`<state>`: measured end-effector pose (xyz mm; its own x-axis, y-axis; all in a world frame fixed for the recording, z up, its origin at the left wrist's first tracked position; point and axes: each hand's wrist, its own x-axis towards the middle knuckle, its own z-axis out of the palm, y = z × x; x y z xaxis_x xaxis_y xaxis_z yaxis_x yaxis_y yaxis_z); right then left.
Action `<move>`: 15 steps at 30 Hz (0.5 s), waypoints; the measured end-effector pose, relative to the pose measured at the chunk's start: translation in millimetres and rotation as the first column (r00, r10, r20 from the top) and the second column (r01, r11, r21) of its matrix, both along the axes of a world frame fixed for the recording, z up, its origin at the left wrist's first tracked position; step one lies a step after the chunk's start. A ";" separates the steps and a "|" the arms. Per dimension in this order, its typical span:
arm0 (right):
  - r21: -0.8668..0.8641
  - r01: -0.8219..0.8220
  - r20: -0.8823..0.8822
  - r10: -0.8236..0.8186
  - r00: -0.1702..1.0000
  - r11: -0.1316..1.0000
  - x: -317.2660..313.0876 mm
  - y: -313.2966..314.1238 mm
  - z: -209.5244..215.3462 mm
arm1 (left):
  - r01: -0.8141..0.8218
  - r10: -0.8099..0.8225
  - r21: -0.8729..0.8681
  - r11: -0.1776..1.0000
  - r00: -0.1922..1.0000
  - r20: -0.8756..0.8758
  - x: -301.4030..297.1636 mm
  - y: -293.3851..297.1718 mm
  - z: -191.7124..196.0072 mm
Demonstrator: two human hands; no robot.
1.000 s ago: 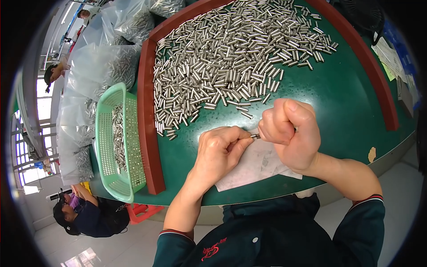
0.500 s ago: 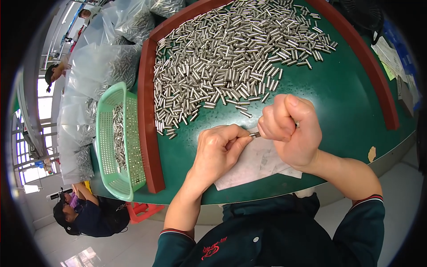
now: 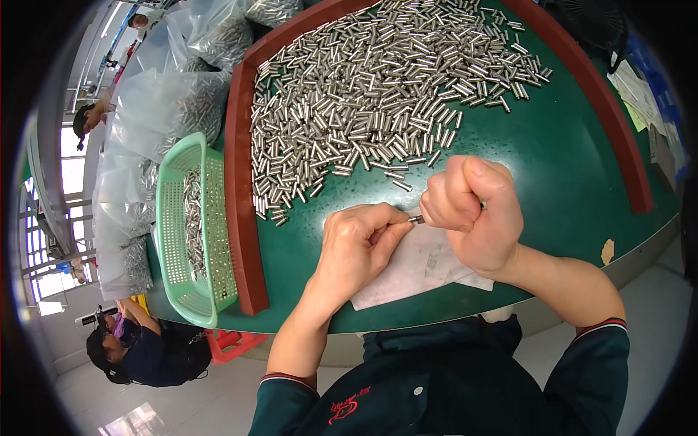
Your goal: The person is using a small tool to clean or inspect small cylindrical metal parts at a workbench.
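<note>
My left hand (image 3: 356,240) is closed in a pinch, thumb and forefinger on a small metal pin (image 3: 416,219) whose end shows at the fingertips. Right beside it my right hand (image 3: 476,211) makes a fist, its curled fingers next to the pin's end. Whatever sits inside that fist is hidden; only a small dark bit shows between the two hands. A whitish, smudged cloth or paper sheet (image 3: 403,272) lies flat on the table under both hands. Beyond them spreads a large heap of short, shiny metal pins (image 3: 371,94), a few lying loose at its near edge.
Dark red rails (image 3: 243,182) border the green tabletop (image 3: 560,174). Left of the rail stands a green plastic basket (image 3: 218,240) with more pins. Clear plastic bags (image 3: 153,109) full of metal parts line the far left. Papers (image 3: 632,91) lie at right. Another person (image 3: 145,349) sits lower left.
My right fist has shifted very slightly to the left. The left hand and the pin stay nearly in place.
</note>
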<state>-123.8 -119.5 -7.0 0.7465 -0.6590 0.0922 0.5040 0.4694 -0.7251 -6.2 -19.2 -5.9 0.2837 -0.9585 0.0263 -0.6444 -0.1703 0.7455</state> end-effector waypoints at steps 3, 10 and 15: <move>0.000 -0.008 -0.053 0.008 0.999 1.000 0.9 1.4 -1.9 | -0.003 0.003 0.003 1.000 1.000 -0.013 0.7 -0.4 -1.0; -0.144 0.051 -0.058 -0.060 0.997 0.988 2.2 11.0 4.5 | 0.028 -0.027 -0.005 1.000 0.998 0.058 1.7 -1.5 3.1; -0.030 0.015 -0.067 -0.017 0.998 0.999 1.7 3.7 4.7 | -0.164 0.100 -0.031 0.986 0.729 -0.677 15.4 3.6 8.0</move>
<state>-122.2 -115.9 -2.4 0.7412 -0.6684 0.0621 0.4611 0.4396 -0.7708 9.2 -15.6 2.1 0.3815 -0.9133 -0.1428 0.0532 -0.1325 0.9897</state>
